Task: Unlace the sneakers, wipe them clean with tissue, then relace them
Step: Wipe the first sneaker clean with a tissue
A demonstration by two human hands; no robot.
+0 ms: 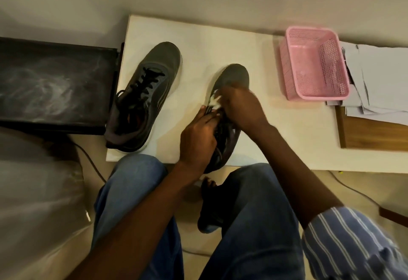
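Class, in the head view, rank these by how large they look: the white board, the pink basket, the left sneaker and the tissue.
Largest to smallest as they appear:
1. white board
2. left sneaker and pink basket: too alike to rank, and the basket sits farther from the camera
3. tissue, mostly hidden in the right hand

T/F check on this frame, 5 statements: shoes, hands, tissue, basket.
1. Two sneakers sit on the white board. True: left sneaker, right sneaker.
2. The left sneaker has no laces. False: dark laces show in it.
3. The right hand holds white tissue against the right sneaker. True.
4. The left hand rests on the left sneaker. False: it grips the right sneaker.
5. The pink basket stands left of both sneakers. False: it stands to their right, beside a paper stack.
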